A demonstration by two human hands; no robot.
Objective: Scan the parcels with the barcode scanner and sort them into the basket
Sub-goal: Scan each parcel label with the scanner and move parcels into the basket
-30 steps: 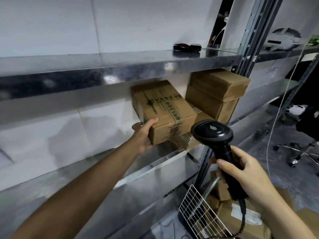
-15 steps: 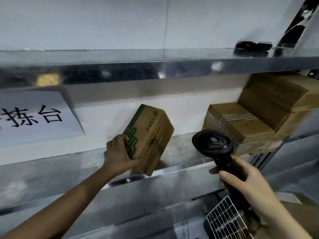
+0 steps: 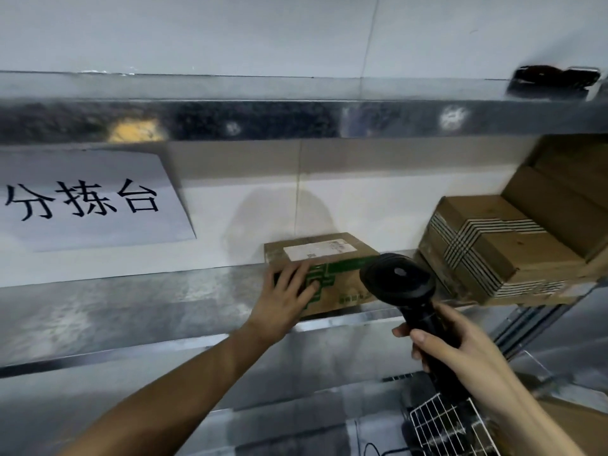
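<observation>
A brown cardboard parcel (image 3: 332, 258) with green print and a white label on top lies flat on the metal shelf (image 3: 131, 301). My left hand (image 3: 286, 292) rests on its near left corner with the fingers spread over the front face. My right hand (image 3: 460, 350) grips the handle of the black barcode scanner (image 3: 399, 281), whose head is just right of the parcel and points toward it. A white wire basket (image 3: 447, 426) shows at the bottom right, below the scanner.
Stacked cardboard parcels (image 3: 493, 255) fill the shelf's right end, one with striped tape. A white paper sign (image 3: 88, 199) with black characters hangs on the wall at left. An upper shelf (image 3: 296, 116) runs overhead with a dark object (image 3: 552, 82) at its right.
My left hand has set the tilted parcel down flat on the shelf, label up. The view shifted left and the scanner came closer to the parcel.
</observation>
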